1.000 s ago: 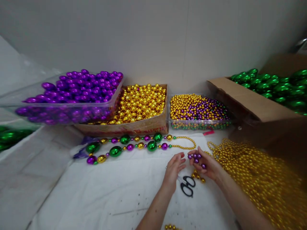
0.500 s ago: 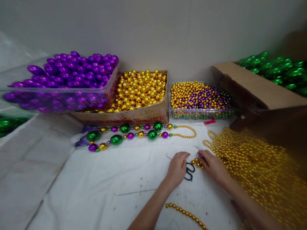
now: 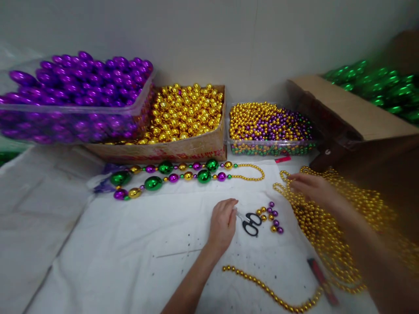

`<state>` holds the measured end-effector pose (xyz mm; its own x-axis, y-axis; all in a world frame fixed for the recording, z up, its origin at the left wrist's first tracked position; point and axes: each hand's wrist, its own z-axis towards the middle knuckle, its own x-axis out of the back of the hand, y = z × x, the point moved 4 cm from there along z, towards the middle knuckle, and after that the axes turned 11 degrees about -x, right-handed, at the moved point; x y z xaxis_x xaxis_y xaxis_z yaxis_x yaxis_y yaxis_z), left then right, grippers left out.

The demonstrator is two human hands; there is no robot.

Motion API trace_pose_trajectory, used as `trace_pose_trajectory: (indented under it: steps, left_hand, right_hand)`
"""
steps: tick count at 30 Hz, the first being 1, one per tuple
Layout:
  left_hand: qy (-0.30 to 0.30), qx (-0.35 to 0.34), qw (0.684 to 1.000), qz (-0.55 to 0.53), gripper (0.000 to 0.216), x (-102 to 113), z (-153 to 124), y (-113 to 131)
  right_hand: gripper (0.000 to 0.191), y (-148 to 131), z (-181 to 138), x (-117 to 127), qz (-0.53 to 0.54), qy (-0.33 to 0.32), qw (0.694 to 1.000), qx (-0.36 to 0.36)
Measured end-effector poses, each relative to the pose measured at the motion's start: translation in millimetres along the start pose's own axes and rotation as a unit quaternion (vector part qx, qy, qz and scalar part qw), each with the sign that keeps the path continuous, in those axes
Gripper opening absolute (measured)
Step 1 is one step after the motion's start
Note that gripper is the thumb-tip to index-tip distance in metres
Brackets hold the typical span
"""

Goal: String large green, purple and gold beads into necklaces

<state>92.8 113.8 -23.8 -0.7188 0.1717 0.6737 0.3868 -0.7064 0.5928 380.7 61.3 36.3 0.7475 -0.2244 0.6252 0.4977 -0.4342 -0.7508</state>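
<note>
At a white-clothed desk point(image 3: 131, 235), we see the right hand point(image 3: 309, 187) poised over a heap of gold bead strands point(image 3: 314, 222), its fingertips near the heap's looped edge; it is blurred, and we cannot tell whether it pinches any. The left hand point(image 3: 223, 220) sits by the blades of black-handled scissors point(image 3: 251, 222), fingers curled together, though we cannot tell if anything is inside its grip. Loose purple and gold beads point(image 3: 270, 216) lie just beside the handles, probably grouped there for easy reach. Behind, a multicoloured necklace point(image 3: 204, 175) lies in a long loop, perhaps to prevent tangling, while a purple-bead tub point(image 3: 98, 110) and a gold-bead box point(image 3: 183, 150) stand along the wall point(image 3: 196, 43), seemingly to keep colours apart.
</note>
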Motion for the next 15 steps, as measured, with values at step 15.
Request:
trace_pose_trajectory:
  steps: [15]
  left_hand:
    - [0.15,0.141,0.968,0.145,0.042,36.8,-30.0,-79.4]
  right_hand:
    - [0.022,-30.2,195.9,75.1,0.014,0.098,0.993,-0.064]
